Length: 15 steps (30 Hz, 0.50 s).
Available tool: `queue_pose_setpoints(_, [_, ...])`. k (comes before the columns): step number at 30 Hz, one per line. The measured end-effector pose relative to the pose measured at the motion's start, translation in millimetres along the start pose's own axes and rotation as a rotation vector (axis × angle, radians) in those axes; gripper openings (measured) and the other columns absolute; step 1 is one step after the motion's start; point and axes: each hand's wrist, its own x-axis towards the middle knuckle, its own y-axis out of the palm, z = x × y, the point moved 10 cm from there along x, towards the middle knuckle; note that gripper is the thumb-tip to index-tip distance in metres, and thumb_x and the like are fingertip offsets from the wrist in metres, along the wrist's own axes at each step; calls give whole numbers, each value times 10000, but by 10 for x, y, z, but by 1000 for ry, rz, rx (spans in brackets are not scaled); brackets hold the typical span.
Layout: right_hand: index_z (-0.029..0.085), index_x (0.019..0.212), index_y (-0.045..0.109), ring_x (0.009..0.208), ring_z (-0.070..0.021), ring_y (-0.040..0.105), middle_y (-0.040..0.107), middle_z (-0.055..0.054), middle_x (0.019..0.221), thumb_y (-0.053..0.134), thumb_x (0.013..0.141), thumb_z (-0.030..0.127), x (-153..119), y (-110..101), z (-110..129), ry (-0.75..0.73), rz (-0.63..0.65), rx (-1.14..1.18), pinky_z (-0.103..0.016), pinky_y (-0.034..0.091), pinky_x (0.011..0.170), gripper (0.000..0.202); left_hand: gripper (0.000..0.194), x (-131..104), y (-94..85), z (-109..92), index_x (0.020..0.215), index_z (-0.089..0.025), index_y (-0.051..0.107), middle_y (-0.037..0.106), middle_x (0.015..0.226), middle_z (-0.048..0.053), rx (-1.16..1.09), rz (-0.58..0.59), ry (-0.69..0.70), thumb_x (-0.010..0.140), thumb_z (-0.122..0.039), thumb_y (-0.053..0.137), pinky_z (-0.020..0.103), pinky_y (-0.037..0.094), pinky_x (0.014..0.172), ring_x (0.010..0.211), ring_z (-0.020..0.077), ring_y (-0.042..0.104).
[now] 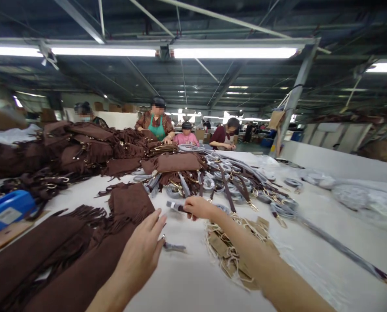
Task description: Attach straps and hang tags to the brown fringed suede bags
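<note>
The right hand (198, 208) had its grip closed on a dark strap (178, 207) with a pale, shiny end, held above the table (193, 277). Just beside that grip, the left hand (144, 245) was open, its fingers spread over the edge of the brown fringed bags (131, 203). Tan tags with white strings (227, 251) lay under the right forearm. Beyond the grip were heaped wrapped straps (235, 188) with gold clips.

Gap between bags (131, 201) and tags (219, 245); small item (175, 247) inside, straps (226, 186) beyond.
</note>
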Motion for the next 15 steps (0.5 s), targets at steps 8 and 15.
queue_pose_setpoints(8, [187, 1120, 623, 684, -99, 662, 701, -32, 927, 273, 1002, 386, -902, 226, -93, -24, 33, 466, -215, 529, 621, 419, 444, 125, 580, -349, 1268, -209, 530, 705, 996, 73, -293, -127, 177, 877, -112, 346, 282, 556, 766, 878, 191, 678])
queue_pose_setpoints(15, [154, 897, 660, 973, -217, 614, 685, -76, 975, 461, 958, 291, -2221, -816, -2450, 645, -485, -57, -369, 466, 861, 249, 263, -9, 683, -471, 875, -260, 625, 677, 768, -4, -482, 99, 37, 962, -417, 433, 239, 495, 641, 702, 175, 637])
